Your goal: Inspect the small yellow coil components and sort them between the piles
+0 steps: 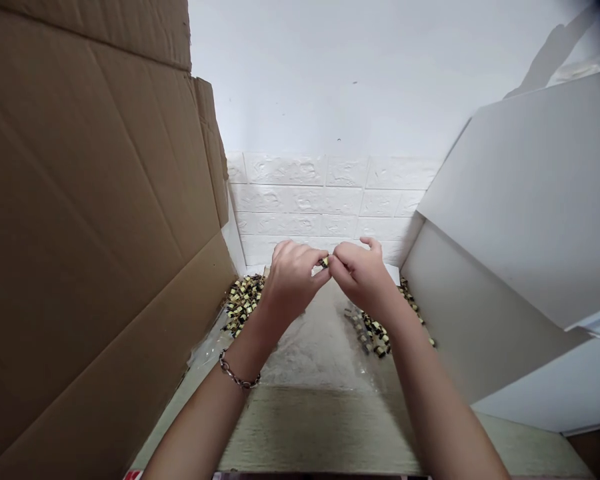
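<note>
Between the thumb and forefinger of my left hand (293, 273) is a small yellow-and-black component (325, 262), gripped above the work surface. My right hand (363, 270) is closed, with its thumb and forefinger pressed together at the component's right end. Whatever those right fingertips pinch is hidden; the little finger sticks out. A pile of similar yellow-and-black components (243, 300) lies to the left, partly behind my left wrist. Another pile of components (377, 333) lies to the right, partly covered by my right forearm.
Clear plastic sheeting (320, 353) covers part of the pale table (320, 427). A tall brown cardboard panel (95, 220) walls off the left side, and white panels (505, 220) the right. A white brick-patterned wall (290, 199) closes the back.
</note>
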### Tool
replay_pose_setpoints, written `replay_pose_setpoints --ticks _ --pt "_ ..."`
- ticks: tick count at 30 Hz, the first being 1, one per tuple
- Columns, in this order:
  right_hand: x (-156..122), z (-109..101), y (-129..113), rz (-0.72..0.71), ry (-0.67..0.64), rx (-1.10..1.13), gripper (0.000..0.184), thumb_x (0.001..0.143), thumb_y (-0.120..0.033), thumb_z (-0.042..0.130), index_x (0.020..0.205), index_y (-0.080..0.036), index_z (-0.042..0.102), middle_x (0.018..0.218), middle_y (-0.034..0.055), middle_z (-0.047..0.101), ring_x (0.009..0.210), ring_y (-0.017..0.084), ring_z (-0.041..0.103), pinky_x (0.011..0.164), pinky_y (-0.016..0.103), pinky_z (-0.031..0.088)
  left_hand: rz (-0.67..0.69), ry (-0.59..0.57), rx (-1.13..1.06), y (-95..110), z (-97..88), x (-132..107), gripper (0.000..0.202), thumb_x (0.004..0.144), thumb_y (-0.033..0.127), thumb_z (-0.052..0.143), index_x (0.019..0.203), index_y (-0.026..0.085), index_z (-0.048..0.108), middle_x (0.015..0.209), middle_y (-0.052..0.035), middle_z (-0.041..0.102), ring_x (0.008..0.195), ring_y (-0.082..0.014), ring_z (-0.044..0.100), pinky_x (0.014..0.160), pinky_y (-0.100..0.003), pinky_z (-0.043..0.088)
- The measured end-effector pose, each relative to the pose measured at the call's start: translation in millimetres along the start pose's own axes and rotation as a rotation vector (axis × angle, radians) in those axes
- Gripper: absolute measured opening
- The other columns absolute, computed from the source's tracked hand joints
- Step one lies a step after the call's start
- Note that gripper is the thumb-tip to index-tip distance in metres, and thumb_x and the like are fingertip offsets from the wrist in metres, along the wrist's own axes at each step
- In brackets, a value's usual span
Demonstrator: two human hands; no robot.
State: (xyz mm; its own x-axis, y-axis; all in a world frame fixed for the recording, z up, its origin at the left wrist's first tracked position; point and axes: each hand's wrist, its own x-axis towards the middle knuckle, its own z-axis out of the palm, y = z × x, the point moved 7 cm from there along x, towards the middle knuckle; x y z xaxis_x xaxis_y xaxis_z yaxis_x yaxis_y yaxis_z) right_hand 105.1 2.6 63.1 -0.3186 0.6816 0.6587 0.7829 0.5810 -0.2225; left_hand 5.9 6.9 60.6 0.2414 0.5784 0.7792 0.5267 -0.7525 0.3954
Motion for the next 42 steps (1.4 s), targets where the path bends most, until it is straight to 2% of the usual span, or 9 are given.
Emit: replay_pose_setpoints --ticks 5,8,12,18,27,31,34,39,42 --pt "-2 -12 0 0.006 0.001 0.126 0.028 0.081 -0.021 0.036 0.055 -0.017 0.028 0.050 -0.0073 0.032 0.050 0.007 0.031 0.085 0.034 0.024 -0.048 0.101 -0.159 4 -3.6 -3 0.010 0.068 0.025 0.060 0.076 0.024 0.066 0.069 -0.0033 0.057 0.074 -0.0189 0.045 0.093 -0.033 0.020" --pt "-3 -17 4 0.044 0.016 0.254 0.031 0.081 -0.024 0.038 0.053 -0.017 0.026 0.049 -0.0059 0.030 0.051 0.008 0.030 0.066 0.026 0.029 -0.025 0.116 -0.122 8 -5.8 -4 0.013 0.069 0.028 0.060 0.080 0.024 0.066 0.072 -0.0033 0.059 0.076 -0.0183 0.048 0.094 -0.033 0.020" --pt "-6 -15 13 0.162 -0.045 0.527 0.033 0.082 -0.031 0.039 0.054 -0.018 0.030 0.052 -0.0050 0.027 0.050 0.008 0.028 0.050 0.023 0.023 0.051 0.142 0.024 17 -9.6 -5 0.016 0.072 0.031 0.059 0.084 0.022 0.064 0.075 -0.0032 0.063 0.077 -0.0174 0.052 0.091 -0.034 0.025" --pt "-8 -9 20 0.221 -0.120 0.809 0.033 0.081 -0.032 0.042 0.053 -0.017 0.036 0.051 -0.0048 0.030 0.050 0.007 0.027 0.048 0.024 0.021 0.210 0.215 0.213 33 -14.0 -8 0.015 0.074 0.031 0.057 0.083 0.020 0.061 0.074 0.0000 0.065 0.073 -0.0136 0.056 0.082 -0.032 0.033" --pt "-7 0 27 0.194 -0.156 1.111 0.033 0.080 -0.028 0.045 0.050 -0.016 0.036 0.049 -0.0046 0.032 0.048 0.007 0.027 0.048 0.025 0.019 0.216 0.170 0.093 34 -14.8 -5 0.017 0.072 0.032 0.060 0.084 0.020 0.061 0.076 -0.0001 0.066 0.075 -0.0128 0.056 0.076 -0.030 0.036" --pt "-6 2 28 0.205 -0.163 1.145 0.033 0.080 -0.028 0.046 0.050 -0.016 0.036 0.048 -0.0050 0.031 0.047 0.007 0.027 0.047 0.025 0.018 0.166 0.131 0.006 31 -13.7 -4 0.018 0.070 0.031 0.062 0.085 0.020 0.061 0.078 -0.0002 0.065 0.077 -0.0134 0.055 0.079 -0.030 0.035" --pt "-4 3 27 0.201 -0.160 1.165 0.033 0.080 -0.028 0.046 0.050 -0.016 0.037 0.048 -0.0051 0.031 0.047 0.007 0.028 0.047 0.024 0.019 0.071 0.077 -0.129 23 -10.2 -3 0.018 0.070 0.031 0.061 0.086 0.021 0.062 0.080 -0.0003 0.065 0.079 -0.0138 0.054 0.080 -0.030 0.035" --pt "-4 0 24 0.147 -0.123 1.090 0.032 0.080 -0.030 0.046 0.052 -0.016 0.039 0.052 -0.0042 0.034 0.050 0.007 0.028 0.048 0.024 0.021 -0.207 -0.040 -0.580 2 5.2 -1 0.020 0.069 0.031 0.062 0.086 0.021 0.064 0.084 -0.0008 0.063 0.081 -0.0133 0.053 0.076 -0.026 0.037" --pt "-4 -5 19 0.126 -0.075 1.007 0.032 0.081 -0.031 0.045 0.052 -0.016 0.039 0.052 -0.0041 0.033 0.051 0.008 0.029 0.049 0.024 0.022 -0.358 -0.085 -0.909 -4 16.3 -3 0.019 0.067 0.031 0.064 0.082 0.019 0.064 0.080 -0.0003 0.061 0.079 -0.0126 0.052 0.076 -0.025 0.036"
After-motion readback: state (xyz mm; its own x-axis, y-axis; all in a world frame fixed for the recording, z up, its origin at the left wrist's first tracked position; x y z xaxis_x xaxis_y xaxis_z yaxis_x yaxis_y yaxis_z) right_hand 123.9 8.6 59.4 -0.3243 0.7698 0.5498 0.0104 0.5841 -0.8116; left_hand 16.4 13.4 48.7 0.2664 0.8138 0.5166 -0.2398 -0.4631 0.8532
